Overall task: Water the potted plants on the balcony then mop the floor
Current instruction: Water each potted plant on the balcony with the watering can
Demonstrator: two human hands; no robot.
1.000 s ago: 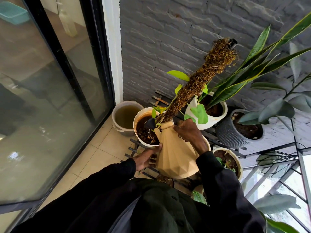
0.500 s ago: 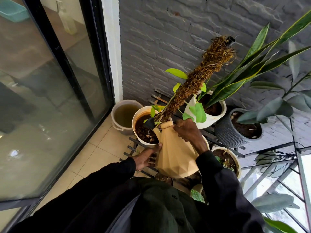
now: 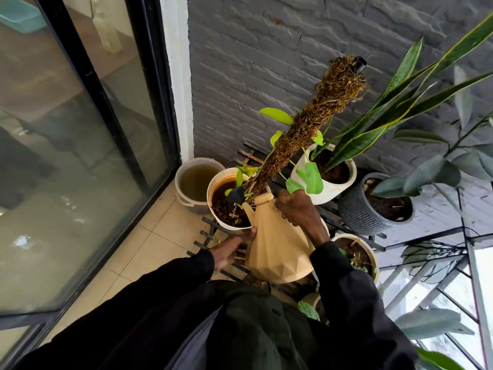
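A beige faceted watering can (image 3: 277, 247) is tilted toward a white pot (image 3: 213, 190) that holds dark soil and a climbing plant on a moss pole (image 3: 306, 129). The can's black spout tip (image 3: 236, 194) hangs over the soil and thin streams of water fall from it. My right hand (image 3: 298, 209) grips the can's handle near its top. My left hand (image 3: 230, 249) presses with straight fingers against the can's lower left side.
A bucket of murky water (image 3: 184, 177) stands on the tiled floor by the glass sliding door (image 3: 80, 156). On a black slatted stand (image 3: 205, 241) sit a white pot with a snake plant (image 3: 341, 180), a dark ribbed pot (image 3: 357, 212) and a cream pot (image 3: 373, 260). Grey brick wall behind.
Both hands and the can keep almost the same pose over the white pot. Water now shows falling from the spout onto the soil.
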